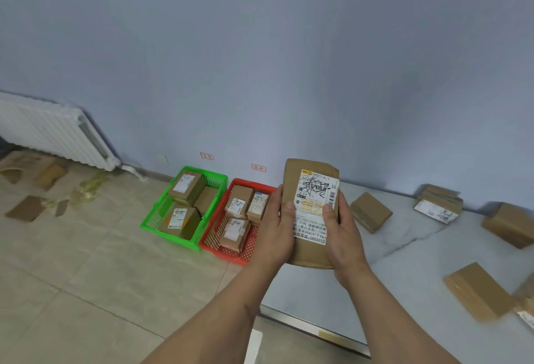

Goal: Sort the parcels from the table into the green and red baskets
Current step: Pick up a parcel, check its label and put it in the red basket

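Both hands hold up a flat brown parcel (306,254) with its white shipping label facing me, above the table's left end. My left hand (277,228) grips its left edge with the thumb on the front. My right hand (344,233) grips the right edge, thumb on the label. On the floor to the left stand the green basket (150,220) with three boxes inside and the red basket (228,255) beside it with several labelled boxes.
The grey table (404,271) carries several more cardboard parcels, among them one (371,212) near the wall and one (476,291) at the right. A white radiator (49,132) hangs at the left wall. Cardboard scraps (26,207) litter the tiled floor.
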